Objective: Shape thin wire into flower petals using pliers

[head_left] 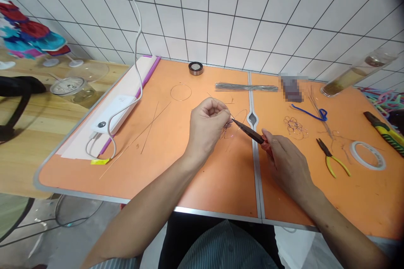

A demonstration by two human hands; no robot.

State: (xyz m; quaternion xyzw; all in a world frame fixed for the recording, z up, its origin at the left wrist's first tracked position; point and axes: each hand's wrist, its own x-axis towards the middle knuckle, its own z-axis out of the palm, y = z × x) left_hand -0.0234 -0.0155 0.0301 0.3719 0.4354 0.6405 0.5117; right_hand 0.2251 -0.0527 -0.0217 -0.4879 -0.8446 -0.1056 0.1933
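Orange tabletop [221, 185] fills my feed's centre. My left hand [210, 128], fingers curled nearly closed, pinches thin wirework [227, 126]; at its four o'clock, my right hand [288, 162] wraps red-handled long-nose pliers [251, 132], tips just beside the left fingers. Yellow-handled pliers [327, 154] lie at the right hand's three o'clock.

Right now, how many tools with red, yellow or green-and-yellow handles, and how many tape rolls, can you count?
Red-handled pliers, in the right hand: 1
Yellow-handled pliers: 1
Green-and-yellow-handled tool: 1
Tape rolls, one dark roll and one white roll: 2
Total: 5
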